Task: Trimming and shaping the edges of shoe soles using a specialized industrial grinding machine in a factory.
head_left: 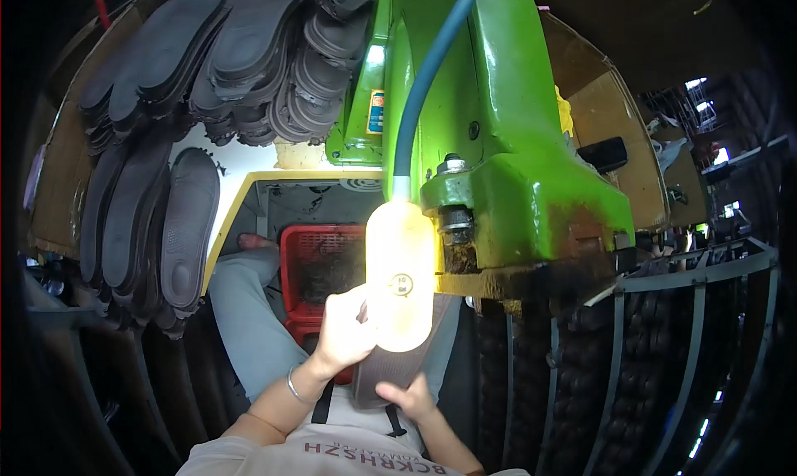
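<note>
My right hand point(407, 397) pinches the near end of the dark insole point(397, 361). My left hand point(344, 331) is closed on its left edge, higher up. The insole's long axis runs straight away from me, far end hidden behind the glaring lamp point(400, 273), under the green press point(498, 144).

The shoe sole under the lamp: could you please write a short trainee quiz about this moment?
1. True or false: both hands hold the shoe sole.
2. Which colour is the machine above the sole? A red, B green, C white.
3. Where do the dark soles hang?

Key:
1. True: left hand grips its side, right hand its near end.
2. B.
3. Stacked at upper left, beside the machine; the red basket sits below.
</note>
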### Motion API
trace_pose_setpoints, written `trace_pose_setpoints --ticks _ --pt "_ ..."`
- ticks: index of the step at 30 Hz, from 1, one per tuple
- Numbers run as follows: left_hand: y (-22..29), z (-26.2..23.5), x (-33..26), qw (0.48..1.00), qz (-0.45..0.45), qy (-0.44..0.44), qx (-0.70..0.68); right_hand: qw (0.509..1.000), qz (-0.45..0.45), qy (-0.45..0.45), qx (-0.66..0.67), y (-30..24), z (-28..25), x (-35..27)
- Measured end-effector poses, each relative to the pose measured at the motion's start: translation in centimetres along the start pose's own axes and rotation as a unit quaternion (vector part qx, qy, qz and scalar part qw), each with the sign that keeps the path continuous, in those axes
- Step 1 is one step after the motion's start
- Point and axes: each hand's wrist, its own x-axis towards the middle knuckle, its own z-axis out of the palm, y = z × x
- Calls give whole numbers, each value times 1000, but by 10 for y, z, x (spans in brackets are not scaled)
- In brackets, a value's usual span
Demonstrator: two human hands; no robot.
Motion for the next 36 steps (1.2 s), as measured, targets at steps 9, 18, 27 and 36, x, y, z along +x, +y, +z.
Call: trace_pose_setpoints --ticks 9,18,27,36 --pt "-35 -19 -22 994 -18 -101 40 970 -65 167 163 -5 -95 -41" --pt "-38 -5 3 995 31 -68 -63 948 -215 222 72 -89 -133 67" --pt "30 -57 18 997 23 -45 59 950 -214 106 200 -95 -127 123" --pt "30 -135 7 993 -34 114 -14 928 -330 109 -134 -62 -47 119"
